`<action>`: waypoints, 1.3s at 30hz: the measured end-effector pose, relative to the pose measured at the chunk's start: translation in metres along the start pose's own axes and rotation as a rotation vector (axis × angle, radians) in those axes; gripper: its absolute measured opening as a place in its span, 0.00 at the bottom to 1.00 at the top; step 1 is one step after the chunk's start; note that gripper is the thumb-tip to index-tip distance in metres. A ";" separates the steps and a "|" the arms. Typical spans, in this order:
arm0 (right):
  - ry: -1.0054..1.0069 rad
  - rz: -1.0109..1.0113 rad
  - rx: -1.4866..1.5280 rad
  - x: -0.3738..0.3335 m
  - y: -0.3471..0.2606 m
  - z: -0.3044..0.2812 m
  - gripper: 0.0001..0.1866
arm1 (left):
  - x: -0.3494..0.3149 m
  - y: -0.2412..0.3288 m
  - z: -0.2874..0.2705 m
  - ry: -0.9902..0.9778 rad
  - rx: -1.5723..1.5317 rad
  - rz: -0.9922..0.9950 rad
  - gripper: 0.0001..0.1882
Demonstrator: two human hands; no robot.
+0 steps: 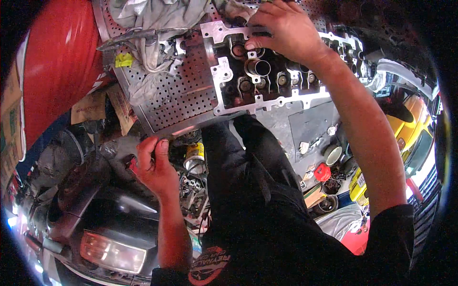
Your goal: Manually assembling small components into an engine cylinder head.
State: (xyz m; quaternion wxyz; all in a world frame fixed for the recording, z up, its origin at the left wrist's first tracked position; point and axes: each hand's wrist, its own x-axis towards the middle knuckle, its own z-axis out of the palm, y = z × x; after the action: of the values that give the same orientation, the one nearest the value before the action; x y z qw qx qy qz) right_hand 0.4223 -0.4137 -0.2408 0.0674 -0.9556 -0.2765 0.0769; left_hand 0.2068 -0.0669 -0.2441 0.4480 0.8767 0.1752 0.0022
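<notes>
Head view: right hand [286, 29] pinches into the cylinder head [267, 71] (fingers bent), left hand [153, 164] grips the perforated tray [179, 102] edge.

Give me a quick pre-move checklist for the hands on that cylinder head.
1. Right hand on the cylinder head, fingers at a bore near its upper edge: ok.
2. Left hand steadying the edge of the perforated metal tray: ok.
3. Whether the right fingers hold a small part: cannot tell, hidden under the hand.
4. Head lying flat on the bench: ok, no tilt visible.
5. Grey rag off the head: ok, it lies on the tray beside it.
6. Area under the bench edge: not ok, cans and loose parts crowd there.
</notes>
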 end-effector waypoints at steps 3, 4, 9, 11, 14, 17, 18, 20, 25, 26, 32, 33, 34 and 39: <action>0.008 -0.137 -0.082 0.001 0.002 -0.004 0.21 | 0.014 0.006 -0.006 0.008 0.051 -0.069 0.06; 0.010 -0.187 -0.104 0.002 0.001 -0.005 0.19 | 0.020 0.008 -0.005 0.029 0.018 -0.060 0.06; 0.321 -0.130 0.009 -0.015 -0.015 -0.022 0.16 | 0.044 0.047 0.006 -0.021 -0.008 -0.018 0.09; 0.453 0.220 0.395 -0.036 -0.061 -0.031 0.15 | 0.046 0.081 0.014 -0.091 -0.368 -0.125 0.14; 0.134 0.508 1.229 -0.083 -0.136 -0.051 0.23 | 0.029 0.117 0.031 -0.266 -0.501 -0.064 0.18; 0.058 0.679 1.639 -0.111 -0.150 -0.049 0.18 | 0.009 0.137 0.049 -0.398 -0.279 0.059 0.13; 0.012 0.754 1.819 -0.123 -0.144 -0.043 0.16 | 0.005 0.141 0.055 -0.414 -0.163 0.179 0.11; -0.017 0.819 2.027 -0.131 -0.136 -0.031 0.14 | 0.007 0.153 0.062 -0.535 0.050 0.441 0.15; 0.004 1.170 1.968 -0.133 -0.112 -0.025 0.13 | 0.013 0.174 0.081 -0.738 0.409 0.715 0.22; 0.038 1.185 1.956 -0.132 -0.112 -0.029 0.16 | 0.018 0.172 0.084 -0.707 0.420 0.778 0.20; 0.133 1.274 1.864 -0.128 -0.124 -0.032 0.15 | 0.065 0.161 0.100 -0.692 0.367 0.976 0.15; 0.256 1.330 1.816 -0.127 -0.129 -0.033 0.16 | 0.078 0.154 0.104 -0.657 0.279 0.997 0.14; 0.297 1.376 1.788 -0.131 -0.131 -0.034 0.18 | 0.093 0.148 0.105 -0.620 0.285 0.987 0.13; 0.312 1.622 1.412 -0.232 -0.158 0.003 0.23 | 0.141 0.130 0.136 -0.522 0.278 1.009 0.13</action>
State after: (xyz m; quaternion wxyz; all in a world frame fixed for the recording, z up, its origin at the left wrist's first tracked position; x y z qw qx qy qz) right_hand 0.1463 -0.4058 -0.1911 0.5651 -0.5987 0.5553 0.1177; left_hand 0.4009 -0.1996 -0.2446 0.3006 0.8738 -0.3816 -0.0239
